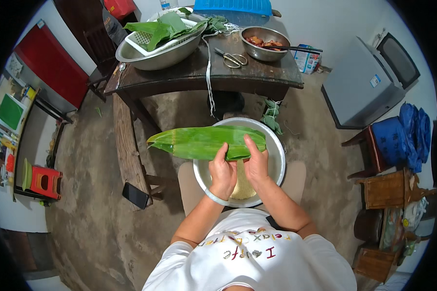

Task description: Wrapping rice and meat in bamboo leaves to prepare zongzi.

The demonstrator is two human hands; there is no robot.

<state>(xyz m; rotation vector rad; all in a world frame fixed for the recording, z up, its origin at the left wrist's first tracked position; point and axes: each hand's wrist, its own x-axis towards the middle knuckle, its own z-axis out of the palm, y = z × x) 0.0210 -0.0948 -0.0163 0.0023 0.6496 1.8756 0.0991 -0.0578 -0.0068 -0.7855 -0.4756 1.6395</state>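
Observation:
Long green leaves (200, 142), overlapped into a flat strip, lie crosswise in front of me. My left hand (223, 174) grips their lower edge near the middle, thumb on top. At the right end my right hand (256, 160) holds them, its thumb laid over the upper face. The fingers of both hands are mostly hidden beneath. Under the leaves a wide metal basin (278, 178) rests at my lap, with pale yellowish grain (243, 185) inside. Part of the basin is covered by the leaves and my forearms.
Ahead, a dark wooden table (189, 72) bears a large bowl (160, 60) with a leaf-filled white basket (140, 45), scissors (231, 58), white strings (209, 69) and a metal bowl of meat (264, 42) with chopsticks. A phone (135, 195) lies on the bench (125, 142). Tied leaf bundles (272, 116) hang at the table's right.

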